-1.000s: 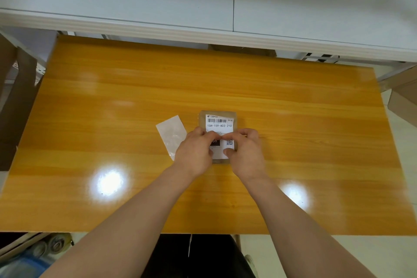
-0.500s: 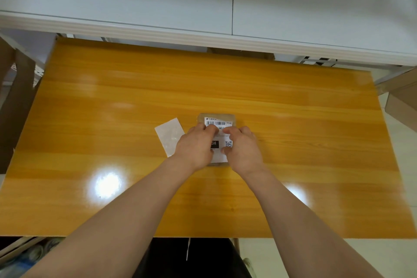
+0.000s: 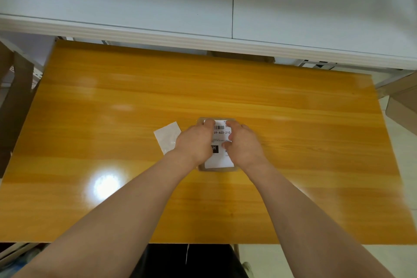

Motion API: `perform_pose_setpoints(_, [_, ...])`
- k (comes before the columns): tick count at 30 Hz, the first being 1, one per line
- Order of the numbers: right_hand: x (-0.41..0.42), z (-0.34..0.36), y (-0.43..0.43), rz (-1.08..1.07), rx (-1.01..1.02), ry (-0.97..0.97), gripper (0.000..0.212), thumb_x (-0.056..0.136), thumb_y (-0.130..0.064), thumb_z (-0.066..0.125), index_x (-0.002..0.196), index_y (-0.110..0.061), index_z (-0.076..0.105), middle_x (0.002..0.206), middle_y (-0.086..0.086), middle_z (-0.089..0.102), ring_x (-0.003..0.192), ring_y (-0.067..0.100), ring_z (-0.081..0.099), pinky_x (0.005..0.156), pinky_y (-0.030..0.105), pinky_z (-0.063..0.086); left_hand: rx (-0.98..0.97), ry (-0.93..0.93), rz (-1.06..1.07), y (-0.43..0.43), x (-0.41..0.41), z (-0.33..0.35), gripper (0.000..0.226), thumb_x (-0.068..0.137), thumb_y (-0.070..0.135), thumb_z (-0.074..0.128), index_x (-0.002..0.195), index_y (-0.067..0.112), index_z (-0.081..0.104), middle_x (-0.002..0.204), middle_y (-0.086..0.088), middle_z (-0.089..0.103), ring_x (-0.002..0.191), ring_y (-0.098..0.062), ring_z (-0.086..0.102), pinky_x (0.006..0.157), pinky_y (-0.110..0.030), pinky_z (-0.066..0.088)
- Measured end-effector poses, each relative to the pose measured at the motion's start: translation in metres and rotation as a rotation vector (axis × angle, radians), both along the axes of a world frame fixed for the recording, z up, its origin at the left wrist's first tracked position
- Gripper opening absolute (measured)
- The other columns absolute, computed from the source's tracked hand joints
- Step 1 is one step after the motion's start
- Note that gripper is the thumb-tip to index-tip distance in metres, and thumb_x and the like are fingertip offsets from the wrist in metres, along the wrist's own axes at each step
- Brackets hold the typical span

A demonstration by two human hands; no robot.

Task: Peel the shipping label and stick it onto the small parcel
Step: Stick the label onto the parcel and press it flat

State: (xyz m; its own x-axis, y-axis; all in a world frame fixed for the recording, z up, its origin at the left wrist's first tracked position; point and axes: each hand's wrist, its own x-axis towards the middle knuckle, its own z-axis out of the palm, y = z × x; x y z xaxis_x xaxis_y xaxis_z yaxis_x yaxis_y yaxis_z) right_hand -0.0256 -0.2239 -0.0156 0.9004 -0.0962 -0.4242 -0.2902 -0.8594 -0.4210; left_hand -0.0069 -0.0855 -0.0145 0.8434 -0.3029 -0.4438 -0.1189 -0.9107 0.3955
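A small brown parcel (image 3: 217,169) lies flat at the middle of the wooden table (image 3: 293,142). A white shipping label (image 3: 221,133) with a barcode and black print covers most of its top face. My left hand (image 3: 195,142) presses on the label's left side, fingertips at its far left corner. My right hand (image 3: 242,142) presses on the right side, fingertips at the far right corner. Both hands lie flat with fingers down on the label and hide its edges. Neither hand grips anything.
A glossy white backing sheet (image 3: 168,136) lies on the table just left of the parcel, partly under my left wrist. A white cabinet (image 3: 203,36) runs along the table's far edge. Cardboard boxes (image 3: 404,106) stand off the right side.
Both hands have slid away from me along the label, from its near half to its far corners. The parcel and backing sheet stay where they were.
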Motion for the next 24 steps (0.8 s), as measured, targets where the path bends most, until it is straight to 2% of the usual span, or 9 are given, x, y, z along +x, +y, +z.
perform_pose_setpoints(7, [0.002, 0.002, 0.004, 0.058, 0.002, 0.006, 0.065, 0.088, -0.012, 0.063, 0.146, -0.026, 0.037, 0.126, 0.012, 0.056, 0.117, 0.03, 0.054, 0.089, 0.036, 0.048, 0.03, -0.037, 0.016, -0.001, 0.001, -0.002, 0.063, 0.082, 0.009, 0.063, 0.139, 0.011, 0.036, 0.127, -0.012, 0.057, 0.106, -0.035, 0.063, 0.073, -0.044, 0.054])
perform_pose_setpoints(10, [0.003, 0.003, 0.004, 0.077, 0.002, 0.023, 0.066, 0.088, -0.012, 0.063, 0.146, -0.027, 0.036, 0.127, 0.013, 0.055, 0.116, 0.03, 0.054, 0.087, 0.037, 0.048, 0.074, -0.061, 0.056, 0.0, -0.001, -0.001, 0.063, 0.081, 0.013, 0.065, 0.138, 0.01, 0.037, 0.121, -0.013, 0.061, 0.103, -0.034, 0.064, 0.063, -0.037, 0.046])
perform_pose_setpoints(13, [0.003, 0.004, 0.003, 0.065, 0.011, 0.034, 0.066, 0.088, -0.013, 0.065, 0.146, -0.026, 0.036, 0.124, 0.013, 0.056, 0.114, 0.03, 0.055, 0.083, 0.036, 0.048, 0.083, -0.058, 0.096, 0.0, -0.003, 0.001, 0.063, 0.08, 0.016, 0.066, 0.137, 0.012, 0.038, 0.116, -0.011, 0.062, 0.1, -0.032, 0.064, 0.062, -0.035, 0.042])
perform_pose_setpoints(19, [-0.009, 0.002, -0.003, 0.029, 0.023, 0.033, 0.067, 0.088, -0.009, 0.063, 0.147, -0.022, 0.035, 0.121, 0.014, 0.058, 0.112, 0.031, 0.056, 0.089, 0.041, 0.051, 0.047, -0.01, 0.089, 0.003, -0.008, 0.001, 0.075, 0.078, 0.021, 0.069, 0.143, 0.015, 0.031, 0.12, -0.01, 0.058, 0.107, -0.031, 0.058, 0.068, -0.037, 0.045])
perform_pose_setpoints(24, [-0.022, 0.001, -0.008, 0.049, 0.042, 0.048, 0.07, 0.084, -0.009, 0.067, 0.145, -0.025, 0.036, 0.118, 0.012, 0.058, 0.108, 0.03, 0.058, 0.085, 0.04, 0.051, 0.038, 0.077, 0.04, 0.006, -0.017, 0.003, 0.1, 0.078, 0.029, 0.073, 0.155, 0.018, 0.01, 0.137, -0.011, 0.041, 0.124, -0.032, 0.046, 0.088, -0.043, 0.048])
